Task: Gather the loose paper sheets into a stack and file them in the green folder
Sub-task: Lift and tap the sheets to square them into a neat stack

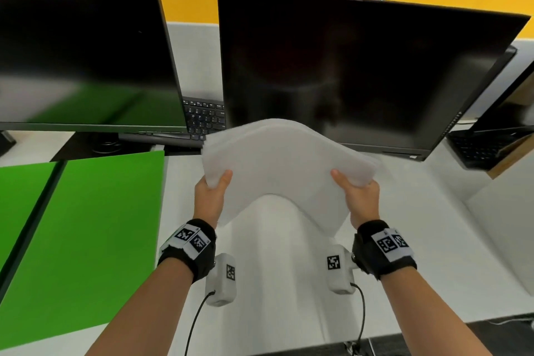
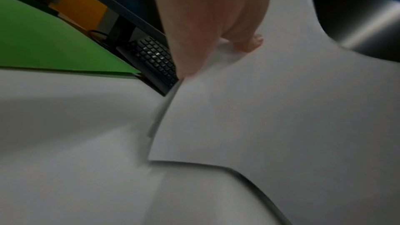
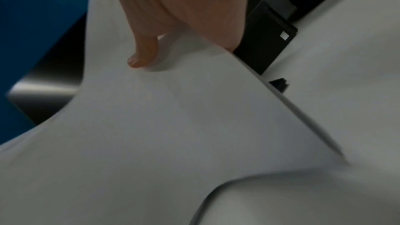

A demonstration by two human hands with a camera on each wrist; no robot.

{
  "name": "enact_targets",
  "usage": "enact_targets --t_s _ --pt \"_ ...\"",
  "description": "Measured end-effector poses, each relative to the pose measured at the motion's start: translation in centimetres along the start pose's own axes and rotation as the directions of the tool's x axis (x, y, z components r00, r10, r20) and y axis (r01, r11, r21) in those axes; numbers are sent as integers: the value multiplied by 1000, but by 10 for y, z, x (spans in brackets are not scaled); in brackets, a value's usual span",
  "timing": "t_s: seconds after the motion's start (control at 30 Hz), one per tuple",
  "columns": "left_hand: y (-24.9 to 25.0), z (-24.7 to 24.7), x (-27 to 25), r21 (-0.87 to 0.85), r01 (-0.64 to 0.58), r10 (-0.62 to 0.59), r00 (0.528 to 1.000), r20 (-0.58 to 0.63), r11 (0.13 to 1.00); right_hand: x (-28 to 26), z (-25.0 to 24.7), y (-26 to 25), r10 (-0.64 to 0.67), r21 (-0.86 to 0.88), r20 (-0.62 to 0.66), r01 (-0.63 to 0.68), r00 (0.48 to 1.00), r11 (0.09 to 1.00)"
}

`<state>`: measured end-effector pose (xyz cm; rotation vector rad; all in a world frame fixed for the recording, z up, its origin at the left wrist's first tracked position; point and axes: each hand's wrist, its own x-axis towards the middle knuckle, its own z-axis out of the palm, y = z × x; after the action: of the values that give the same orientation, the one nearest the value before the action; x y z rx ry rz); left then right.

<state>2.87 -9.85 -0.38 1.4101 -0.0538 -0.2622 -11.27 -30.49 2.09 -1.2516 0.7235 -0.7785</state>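
White paper stack [image 1: 284, 165], gripped by 2 hands

Both bare forearms reach forward side by side, each wrist wrapped in a black band carrying white square-patterned marker tags and a white camera block with a trailing black cable. Left hand [image 1: 210, 196] grips the left edge of a bowed stack of white paper sheets [image 1: 286, 167], thumb lying on top, fingers hidden underneath; from the left wrist view the thumb tip presses flat on the sheet. Right hand [image 1: 362, 196] mirrors it on the right edge, thumb on top, both held above the tabletop.
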Motion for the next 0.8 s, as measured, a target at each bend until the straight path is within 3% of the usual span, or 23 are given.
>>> enact_targets --t_s 0.1,0.27,0.53,0.67,0.8 --pt "16 -3 4 -18 -73 72 997 -16 997 7 -2 -10 -61 39 -7 61 998 997" --pt "33 -11 6 37 -152 150 987 52 988 15 -9 -20 -69 -85 44 73 997 994" --pt "58 -4 6 44 -335 336 941 -32 941 10 -17 -7 -58 -73 80 63 995 995" --pt "62 3 10 30 -363 364 925 -110 931 9 -18 -7 -65 -57 86 70 994 996" --pt "61 3 11 59 -382 387 915 -114 922 10 -19 -9 -77 -59 90 83 993 995"
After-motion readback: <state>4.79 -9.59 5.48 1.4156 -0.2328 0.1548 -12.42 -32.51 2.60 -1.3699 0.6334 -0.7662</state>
